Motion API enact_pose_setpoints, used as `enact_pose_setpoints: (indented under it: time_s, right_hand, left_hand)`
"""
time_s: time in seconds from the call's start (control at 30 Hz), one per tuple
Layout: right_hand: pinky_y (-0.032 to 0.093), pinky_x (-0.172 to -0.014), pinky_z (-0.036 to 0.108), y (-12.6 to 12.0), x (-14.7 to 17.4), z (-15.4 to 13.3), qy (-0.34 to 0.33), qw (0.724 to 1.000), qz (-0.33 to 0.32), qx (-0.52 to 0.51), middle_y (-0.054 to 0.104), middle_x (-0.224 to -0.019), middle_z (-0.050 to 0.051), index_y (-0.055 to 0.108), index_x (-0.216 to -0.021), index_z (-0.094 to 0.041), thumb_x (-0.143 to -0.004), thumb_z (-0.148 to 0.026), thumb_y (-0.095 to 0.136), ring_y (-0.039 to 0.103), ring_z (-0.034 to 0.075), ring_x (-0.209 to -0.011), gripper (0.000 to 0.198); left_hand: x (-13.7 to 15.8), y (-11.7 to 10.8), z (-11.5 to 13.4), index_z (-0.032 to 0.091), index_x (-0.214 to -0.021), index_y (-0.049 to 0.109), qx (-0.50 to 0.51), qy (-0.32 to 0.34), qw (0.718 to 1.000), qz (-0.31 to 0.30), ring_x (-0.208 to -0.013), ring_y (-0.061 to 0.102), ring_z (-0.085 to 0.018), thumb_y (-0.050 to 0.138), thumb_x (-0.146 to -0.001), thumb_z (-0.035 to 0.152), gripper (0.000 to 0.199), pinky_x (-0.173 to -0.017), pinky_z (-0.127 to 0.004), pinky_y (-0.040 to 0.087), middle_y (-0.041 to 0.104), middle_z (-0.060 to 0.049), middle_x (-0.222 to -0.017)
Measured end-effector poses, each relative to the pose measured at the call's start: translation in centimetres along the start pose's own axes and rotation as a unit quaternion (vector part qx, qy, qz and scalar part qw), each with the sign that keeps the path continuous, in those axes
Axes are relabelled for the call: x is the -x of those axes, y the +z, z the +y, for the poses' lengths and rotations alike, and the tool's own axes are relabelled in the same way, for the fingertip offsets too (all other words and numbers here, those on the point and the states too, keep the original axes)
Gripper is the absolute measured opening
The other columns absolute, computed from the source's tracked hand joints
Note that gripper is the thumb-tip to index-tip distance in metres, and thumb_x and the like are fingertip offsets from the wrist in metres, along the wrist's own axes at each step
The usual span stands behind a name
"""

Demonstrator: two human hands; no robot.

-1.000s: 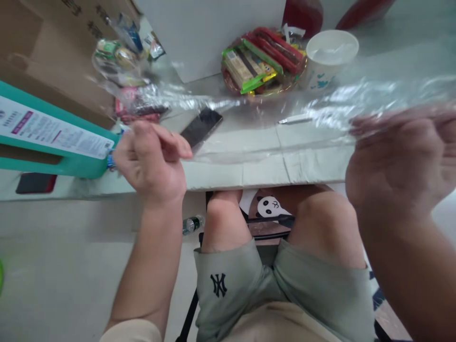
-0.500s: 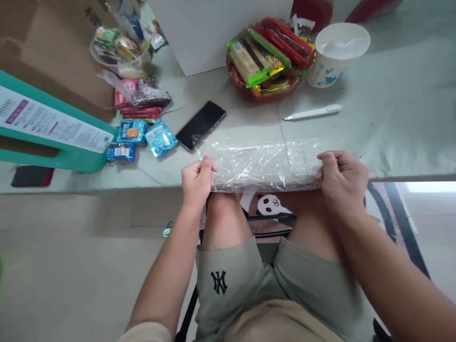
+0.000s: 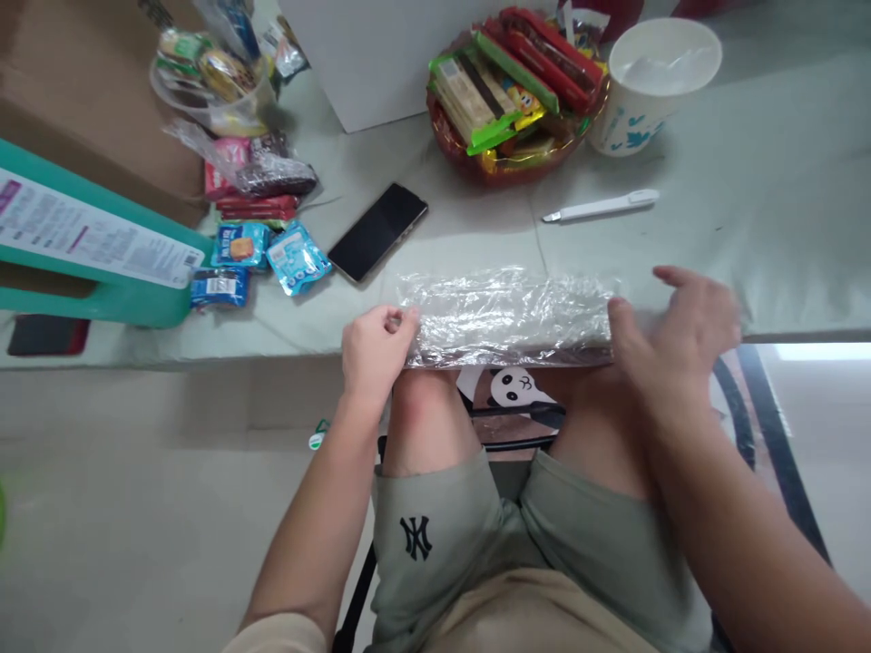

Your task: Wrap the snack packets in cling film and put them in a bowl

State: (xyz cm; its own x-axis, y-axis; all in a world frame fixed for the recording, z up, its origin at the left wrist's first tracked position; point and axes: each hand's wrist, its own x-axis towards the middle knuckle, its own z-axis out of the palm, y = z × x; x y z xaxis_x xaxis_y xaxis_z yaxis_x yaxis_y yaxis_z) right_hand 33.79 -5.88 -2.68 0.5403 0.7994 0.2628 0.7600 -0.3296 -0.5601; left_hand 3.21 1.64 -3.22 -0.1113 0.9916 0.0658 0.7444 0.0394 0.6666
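A crinkled clear plastic bag [image 3: 510,313] lies spread along the front edge of the table, its lower side at the edge above my knees. My left hand [image 3: 377,349] pinches the bag's left end between thumb and fingers. At the opposite end my right hand [image 3: 673,340] is open, thumb and fingers apart, with the thumb beside the bag's right end; whether it touches the plastic I cannot tell. Behind the bag lie a black phone [image 3: 379,232] and a white utility knife [image 3: 602,207], its tip pointing left.
A red bowl of wrapped snacks [image 3: 510,168] and a white paper cup [image 3: 640,127] stand at the back. Small snack packets [image 3: 298,258], a plastic tub [image 3: 255,104], a green container [image 3: 163,304] and a cardboard box [image 3: 88,109] fill the left side. A white box [image 3: 381,63] stands behind.
My right hand has let go of the bag's right end, opened and moved slightly right. My left hand keeps its pinch. The plastic now lies looser and more crumpled.
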Motion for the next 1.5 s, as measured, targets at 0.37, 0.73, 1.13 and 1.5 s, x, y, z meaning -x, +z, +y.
enact_pose_setpoints:
  time_s: [0.37, 0.73, 1.13, 1.5]
  right_hand:
    - [0.023, -0.124, 0.06, 3.5, 6.2, -3.2, -0.271, 0.937, -0.206, 0.083, 0.048, -0.163, 0.009, 0.052, -0.153, -0.028, -0.097, -0.03, 0.054, 0.037, 0.038, -0.153, 0.056]
    - [0.023, -0.122, 0.061, 3.6, 3.2, -1.3, -0.316, 0.924, -0.195, 0.086, 0.055, -0.157, 0.005, 0.061, -0.141, -0.031, -0.096, -0.015, 0.05, 0.037, 0.035, -0.153, 0.049]
    - [0.024, -0.118, 0.045, 1.4, 8.4, -4.4, -0.381, 0.921, -0.074, -0.038, 0.073, -0.131, 0.001, 0.065, -0.112, -0.029, -0.096, -0.018, 0.06, 0.059, 0.028, -0.136, 0.02]
    - [0.039, -0.125, 0.05, -2.7, 4.6, 0.0, -0.259, 0.875, -0.187, -0.364, 0.073, -0.103, 0.001, 0.065, -0.097, -0.027, -0.095, -0.022, 0.064, 0.065, 0.023, -0.126, 0.006]
  left_hand:
    - [4.2, 1.7, 4.9, 0.025, -0.146, 0.056, -0.195, 0.292, 0.915, -0.2, -0.153, 0.04, -0.039, 0.074, -0.084, 0.032, 0.065, -0.125, -0.06, 0.032, 0.051, -0.013, -0.161]
    - [3.2, 0.2, -0.7, 0.022, -0.114, 0.072, -0.177, 0.392, 0.901, -0.05, -0.125, 0.07, -0.029, 0.057, -0.092, 0.011, 0.029, -0.111, -0.052, 0.047, 0.079, -0.008, -0.123]
    - [10.3, -1.0, 4.7, 0.02, -0.083, 0.068, -0.116, 0.347, 0.93, -0.023, -0.078, 0.072, -0.017, 0.064, -0.089, 0.015, 0.008, -0.079, -0.039, 0.039, 0.078, 0.001, -0.081]
    - [7.8, -1.5, -0.3, 0.027, -0.157, 0.037, 0.162, 0.105, 0.915, -0.355, -0.119, 0.07, -0.027, 0.072, -0.085, 0.033, 0.08, -0.105, -0.047, 0.056, 0.063, -0.016, -0.142]
